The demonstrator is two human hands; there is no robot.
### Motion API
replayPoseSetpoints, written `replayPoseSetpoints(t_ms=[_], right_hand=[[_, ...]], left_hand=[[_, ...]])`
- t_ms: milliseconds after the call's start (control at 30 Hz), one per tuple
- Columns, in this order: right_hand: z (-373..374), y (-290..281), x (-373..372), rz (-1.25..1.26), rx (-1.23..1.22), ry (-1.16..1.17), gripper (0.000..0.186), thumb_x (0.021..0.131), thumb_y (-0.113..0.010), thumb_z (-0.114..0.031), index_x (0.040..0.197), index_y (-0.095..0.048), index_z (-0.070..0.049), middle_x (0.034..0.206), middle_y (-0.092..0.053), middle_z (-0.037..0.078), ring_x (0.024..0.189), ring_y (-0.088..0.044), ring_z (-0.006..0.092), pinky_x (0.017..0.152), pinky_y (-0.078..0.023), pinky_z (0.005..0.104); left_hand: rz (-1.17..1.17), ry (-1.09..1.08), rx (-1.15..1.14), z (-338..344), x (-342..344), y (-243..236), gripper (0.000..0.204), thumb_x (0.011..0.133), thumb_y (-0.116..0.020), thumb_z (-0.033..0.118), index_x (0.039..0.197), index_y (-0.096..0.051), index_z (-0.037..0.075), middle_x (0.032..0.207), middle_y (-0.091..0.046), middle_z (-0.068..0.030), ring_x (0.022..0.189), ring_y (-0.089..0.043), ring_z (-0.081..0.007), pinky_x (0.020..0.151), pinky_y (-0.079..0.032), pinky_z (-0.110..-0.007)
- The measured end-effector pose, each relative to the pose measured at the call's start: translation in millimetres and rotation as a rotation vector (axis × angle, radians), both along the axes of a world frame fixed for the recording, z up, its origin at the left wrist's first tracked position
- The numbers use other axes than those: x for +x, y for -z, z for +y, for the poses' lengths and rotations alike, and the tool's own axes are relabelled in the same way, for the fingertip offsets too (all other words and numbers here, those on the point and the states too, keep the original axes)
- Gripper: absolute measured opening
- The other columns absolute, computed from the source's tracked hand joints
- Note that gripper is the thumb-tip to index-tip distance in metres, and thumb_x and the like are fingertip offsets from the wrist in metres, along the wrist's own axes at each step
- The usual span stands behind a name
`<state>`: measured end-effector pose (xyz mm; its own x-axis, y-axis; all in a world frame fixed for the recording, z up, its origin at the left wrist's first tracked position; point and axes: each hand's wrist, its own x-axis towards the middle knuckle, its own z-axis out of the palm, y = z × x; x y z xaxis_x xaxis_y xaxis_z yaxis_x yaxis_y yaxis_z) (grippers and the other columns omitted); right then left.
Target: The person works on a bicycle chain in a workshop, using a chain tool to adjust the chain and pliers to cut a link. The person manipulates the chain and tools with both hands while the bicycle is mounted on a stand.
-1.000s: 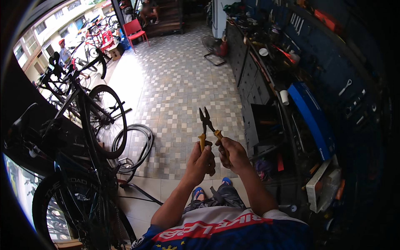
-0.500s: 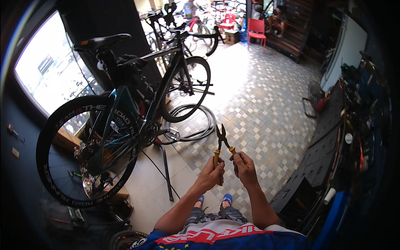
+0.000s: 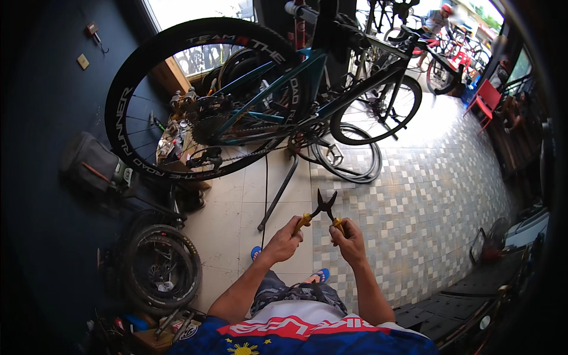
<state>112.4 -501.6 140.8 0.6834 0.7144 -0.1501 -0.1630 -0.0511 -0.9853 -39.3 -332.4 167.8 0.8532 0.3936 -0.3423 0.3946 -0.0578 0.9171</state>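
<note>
At the far left a pale switch plate (image 3: 83, 61) sits on the dark blue wall (image 3: 44, 112). Below it is a grey bag (image 3: 94, 164), and below the bag wheels with black tyres (image 3: 190, 251) are stacked near the person. A teal and black bike (image 3: 343, 100) spans the upper part, its rear wheel (image 3: 118, 100) toward the left and its front wheel toward the right. A black bar (image 3: 278, 198) slants beneath it over pale tiles (image 3: 222, 228).

The left hand (image 3: 283, 242) has its fingers curled tight around one yellow handle of the pliers (image 3: 324, 205). The pliers are in the air in front of the person, between the two hands, tips pointing away from the body and jaws spread apart. A coil (image 3: 374, 170) lies on the floor beyond them, near the front wheel. The right hand (image 3: 350, 241) grips the other yellow handle, thumb and fingers closed on it.

Blue sandals (image 3: 322, 274) show below the hands. Farther right, a person in a red cap (image 3: 436, 22) is among bikes outside, and a red chair (image 3: 486, 99) is near the doorway. The dark object (image 3: 492, 241) at the right is probably a fan, though the dimness there makes it hard to tell.
</note>
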Motion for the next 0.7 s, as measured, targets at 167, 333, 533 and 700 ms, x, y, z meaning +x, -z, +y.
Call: replayPoseSetpoints(t_ms=[167,333,533,700], right_hand=[[66.2,17.6,-42.8,0.239,-0.108,-0.119,0.025,0.105,-0.064,-0.030,0.112,-0.061,-0.006,0.071,-0.055,-0.002,0.058,-0.056,0.0083,0.055,-0.046,0.0248],[133.1,37.8,-84.2,0.338,0.028,-0.114,0.028,0.104,-0.067,-0.026,0.117,-0.062,-0.002,0.082,-0.061,0.000,0.069,-0.060,0.0090,0.064,-0.052,0.0268],[187.0,50.3,-86.8,0.525,0.128,-0.191,0.041,0.103,-0.065,-0.020,0.138,-0.051,-0.003,0.107,-0.070,0.012,0.106,-0.070,0.0224,0.094,-0.057,0.0364],[218.2,68.4,-54.8,0.667,0.248,-0.245,0.060,0.106,-0.061,-0.032,0.155,-0.037,-0.006,0.114,-0.071,0.017,0.109,-0.071,0.0314,0.098,-0.056,0.0491]], left_hand=[[-0.071,-0.089,0.023,40.4,-43.3,32.9,0.035,0.102,-0.051,0.013,0.137,-0.051,0.011,0.091,-0.060,-0.0091,0.084,-0.060,-0.0203,0.082,-0.049,-0.036],[-0.013,-0.121,0.032,107.0,-77.6,51.6,0.037,0.101,-0.053,0.014,0.137,-0.052,0.009,0.097,-0.065,-0.0121,0.090,-0.064,-0.0233,0.086,-0.051,-0.037],[-0.171,-0.122,0.366,201.6,-76.1,61.0,0.039,0.098,-0.060,0.005,0.137,-0.060,0.007,0.112,-0.070,-0.0130,0.097,-0.070,-0.0252,0.088,-0.054,-0.036],[-0.185,-0.001,0.665,236.7,-35.0,57.2,0.043,0.099,-0.062,0.007,0.140,-0.064,0.019,0.093,-0.067,-0.0080,0.087,-0.066,-0.0305,0.080,-0.052,-0.043]])
